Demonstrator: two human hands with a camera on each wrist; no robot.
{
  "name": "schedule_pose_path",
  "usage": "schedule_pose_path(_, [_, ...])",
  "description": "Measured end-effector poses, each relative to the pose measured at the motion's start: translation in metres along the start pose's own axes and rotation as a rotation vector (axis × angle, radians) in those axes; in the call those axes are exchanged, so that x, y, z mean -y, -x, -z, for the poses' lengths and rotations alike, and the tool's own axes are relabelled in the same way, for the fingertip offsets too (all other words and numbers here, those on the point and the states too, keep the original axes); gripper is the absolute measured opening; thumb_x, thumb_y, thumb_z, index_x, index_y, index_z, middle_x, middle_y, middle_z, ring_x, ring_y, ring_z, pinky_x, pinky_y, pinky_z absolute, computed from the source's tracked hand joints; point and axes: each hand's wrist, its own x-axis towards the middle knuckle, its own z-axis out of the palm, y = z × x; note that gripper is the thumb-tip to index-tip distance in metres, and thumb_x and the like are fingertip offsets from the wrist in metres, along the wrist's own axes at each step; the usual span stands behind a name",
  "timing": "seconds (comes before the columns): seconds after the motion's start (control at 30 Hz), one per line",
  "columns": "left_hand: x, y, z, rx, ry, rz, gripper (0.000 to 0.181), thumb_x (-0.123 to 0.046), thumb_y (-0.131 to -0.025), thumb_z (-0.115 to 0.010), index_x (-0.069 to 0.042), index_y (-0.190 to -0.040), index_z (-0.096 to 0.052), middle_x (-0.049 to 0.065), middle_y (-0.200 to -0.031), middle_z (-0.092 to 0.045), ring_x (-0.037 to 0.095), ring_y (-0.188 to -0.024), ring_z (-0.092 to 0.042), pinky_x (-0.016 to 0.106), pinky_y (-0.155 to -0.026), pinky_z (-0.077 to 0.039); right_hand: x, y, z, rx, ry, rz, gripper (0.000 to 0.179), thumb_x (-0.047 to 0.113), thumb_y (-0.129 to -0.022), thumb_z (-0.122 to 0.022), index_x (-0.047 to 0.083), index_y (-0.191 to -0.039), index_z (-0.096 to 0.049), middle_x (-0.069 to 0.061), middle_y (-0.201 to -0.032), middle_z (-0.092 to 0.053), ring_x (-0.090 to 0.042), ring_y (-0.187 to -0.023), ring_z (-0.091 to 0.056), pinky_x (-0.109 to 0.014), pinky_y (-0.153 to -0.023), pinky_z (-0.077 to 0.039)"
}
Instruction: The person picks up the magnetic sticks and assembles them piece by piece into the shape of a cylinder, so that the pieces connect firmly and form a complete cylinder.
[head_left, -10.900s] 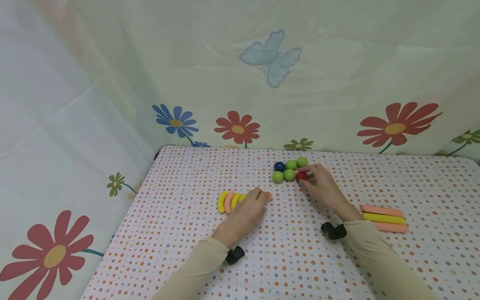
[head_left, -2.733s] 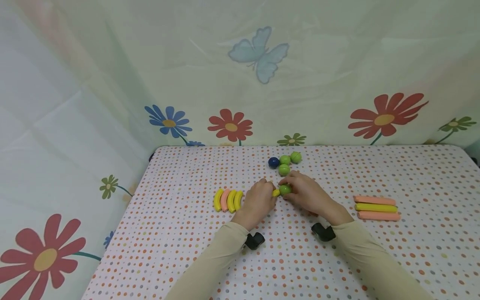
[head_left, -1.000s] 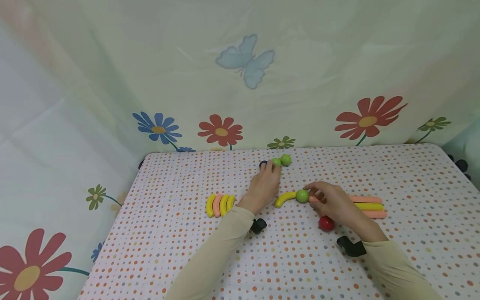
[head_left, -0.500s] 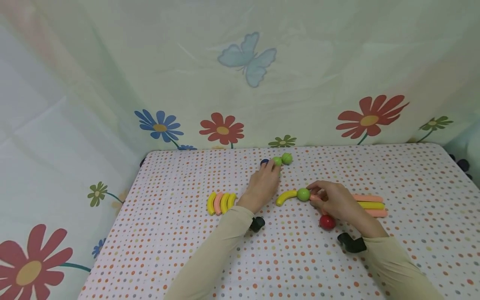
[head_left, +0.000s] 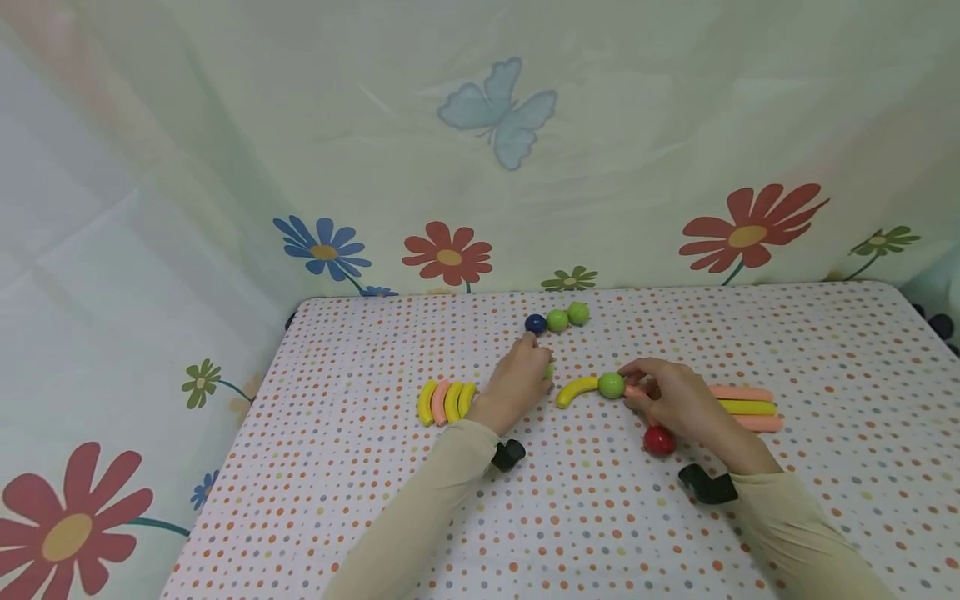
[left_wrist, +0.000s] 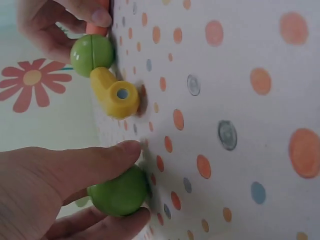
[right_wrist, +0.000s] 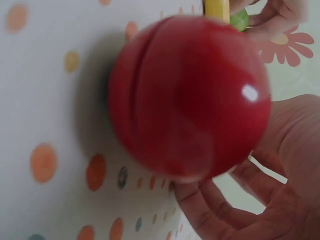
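Note:
My left hand [head_left: 513, 383] pinches a green ball [left_wrist: 120, 192] between thumb and fingers, just above or on the table. To its right lies a joined chain: a yellow curved stick [head_left: 576, 392], a green ball [head_left: 611, 385], a pink curved stick [head_left: 633, 392] and a red ball [head_left: 660, 442]. My right hand [head_left: 678, 404] grips the chain at the pink stick, which its fingers partly hide. In the left wrist view, the yellow stick's free end [left_wrist: 122, 94] has a hole and points toward the left hand. The red ball fills much of the right wrist view.
A dark blue ball [head_left: 536, 324] and two green balls [head_left: 557, 321] sit in a row near the back edge. Several yellow and pink curved sticks [head_left: 446, 403] lie side by side at left. Straight pink and yellow sticks [head_left: 750, 407] lie at right, partly behind the right hand.
My left hand has taken a green ball from the back group and drawn it nearer. Over the longer span, the red ball and another green ball left that group and became part of the chain.

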Motion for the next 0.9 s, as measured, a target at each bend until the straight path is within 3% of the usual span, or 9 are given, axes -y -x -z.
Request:
schedule_pose_path(0.27, [0.008, 0.024, 0.006, 0.027, 0.087, -0.006, 0.026, -0.023, -0.105, -0.066, -0.004, -0.121, -0.075, 0.009, -0.111, -0.068, 0.015, -0.092, -0.060, 0.025, -0.077, -0.054, 0.003, 0.000, 0.001, 0.025, -0.018, -0.035, 0.038, 0.000, -0.093, -0.076, -0.007, -0.128, -0.063, -0.019, -0.104, -0.068, -0.019, -0.074, -0.061, -0.032, -0.061, -0.051])
schedule_pose_path(0.5, [0.009, 0.037, 0.010, 0.073, 0.156, 0.005, 0.029, -0.014, -0.098, -0.075, -0.002, -0.124, -0.074, 0.010, -0.113, -0.065, 0.015, -0.085, -0.052, 0.023, -0.070, -0.046, 0.004, -0.001, 0.000, 0.024, -0.016, -0.048, 0.038, 0.000, -0.094, -0.075, -0.009, -0.128, -0.062, -0.021, -0.101, -0.068, -0.018, -0.068, -0.060, -0.032, -0.058, -0.051])
schedule_pose_path(0.67, [0.007, 0.040, 0.007, 0.030, 0.168, 0.005, 0.032, -0.011, -0.096, -0.076, 0.000, -0.125, -0.069, 0.009, -0.113, -0.066, 0.014, -0.086, -0.053, 0.021, -0.071, -0.047, 0.007, -0.001, -0.005, -0.034, 0.008, -0.043, 0.039, -0.001, -0.090, -0.078, -0.013, -0.124, -0.063, -0.021, -0.099, -0.068, -0.021, -0.073, -0.062, -0.033, -0.059, -0.050])
schedule_pose_path(0.9, [0.006, 0.043, 0.000, -0.049, 0.170, -0.006, 0.032, -0.009, -0.095, -0.076, 0.003, -0.124, -0.072, 0.013, -0.111, -0.064, 0.013, -0.085, -0.054, 0.018, -0.068, -0.048, 0.015, -0.002, -0.012, -0.073, 0.009, -0.102, 0.044, -0.002, -0.088, -0.079, -0.016, -0.126, -0.061, -0.026, -0.104, -0.065, -0.029, -0.083, -0.062, -0.034, -0.061, -0.051])
